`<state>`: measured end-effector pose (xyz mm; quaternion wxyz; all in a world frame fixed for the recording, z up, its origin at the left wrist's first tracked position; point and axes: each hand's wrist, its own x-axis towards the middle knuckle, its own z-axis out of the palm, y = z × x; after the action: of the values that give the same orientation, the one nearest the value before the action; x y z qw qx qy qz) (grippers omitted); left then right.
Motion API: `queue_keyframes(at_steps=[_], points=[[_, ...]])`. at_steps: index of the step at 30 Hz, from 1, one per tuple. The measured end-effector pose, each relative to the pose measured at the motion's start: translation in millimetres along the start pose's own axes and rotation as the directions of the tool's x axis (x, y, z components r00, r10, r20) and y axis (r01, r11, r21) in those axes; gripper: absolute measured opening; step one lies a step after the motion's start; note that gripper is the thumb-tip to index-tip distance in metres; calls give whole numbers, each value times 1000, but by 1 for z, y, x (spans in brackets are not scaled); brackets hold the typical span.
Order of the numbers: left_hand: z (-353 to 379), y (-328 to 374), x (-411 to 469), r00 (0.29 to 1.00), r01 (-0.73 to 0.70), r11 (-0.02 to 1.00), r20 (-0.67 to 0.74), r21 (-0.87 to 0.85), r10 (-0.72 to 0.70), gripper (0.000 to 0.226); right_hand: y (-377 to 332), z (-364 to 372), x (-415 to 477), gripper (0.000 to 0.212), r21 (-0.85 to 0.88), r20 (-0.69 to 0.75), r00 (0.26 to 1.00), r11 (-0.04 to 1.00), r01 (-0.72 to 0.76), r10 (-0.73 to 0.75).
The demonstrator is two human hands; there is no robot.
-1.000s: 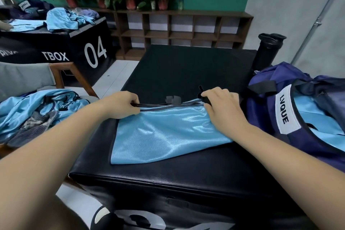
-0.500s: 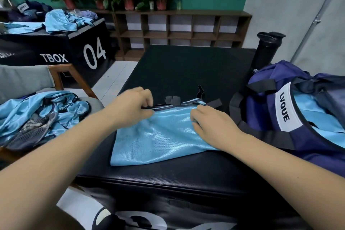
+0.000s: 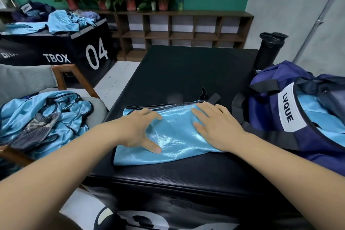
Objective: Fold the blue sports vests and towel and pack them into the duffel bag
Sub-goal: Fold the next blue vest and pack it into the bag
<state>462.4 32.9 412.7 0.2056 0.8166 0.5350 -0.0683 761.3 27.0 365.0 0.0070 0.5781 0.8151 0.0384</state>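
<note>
At 9 o'clock, on the chair (image 3: 78, 74), we see a loose heap of blue vests (image 3: 61, 110) with a grey patterned cloth (image 3: 35, 132) on top, perhaps the towel; none of it is folded yet. Moving right, our left grip (image 3: 138, 130) lies flat on the folded vest (image 3: 173, 144), fingers spread and thumb reaching toward the near edge, pinching nothing. That vest rests on the black desk (image 3: 186, 69) straight ahead of us. Its long axis runs from 9 to 3 o'clock, and its dark-trimmed edges are stacked along the far side at 12. Our right grip (image 3: 216, 127) presses the vest's right end, palm down, fingers straight and close together. Just beyond it at 3 o'clock stands the duffel bag (image 3: 265, 106), its mouth open toward us and blue cloth already inside.

We judge the smoothing nearly done, so the coming move is a lift and carry toward 3 o'clock. The right grip is nearer the bag and would lead. The left would support the 9 o'clock end, since the shiny fabric looks slippery and the fold could slide open.
</note>
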Motion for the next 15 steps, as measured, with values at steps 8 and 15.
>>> queue_keyframes(at_steps=[8,15], points=[[-22,-34,-15,983,157,988,-95,-5,-157,70,-2,-3,-1,96,45,24,999,999,-25,24],[-26,-51,-12,904,399,917,-162,-17,-396,53,-2,-1,-2,95,30,24,999,999,-29,28]])
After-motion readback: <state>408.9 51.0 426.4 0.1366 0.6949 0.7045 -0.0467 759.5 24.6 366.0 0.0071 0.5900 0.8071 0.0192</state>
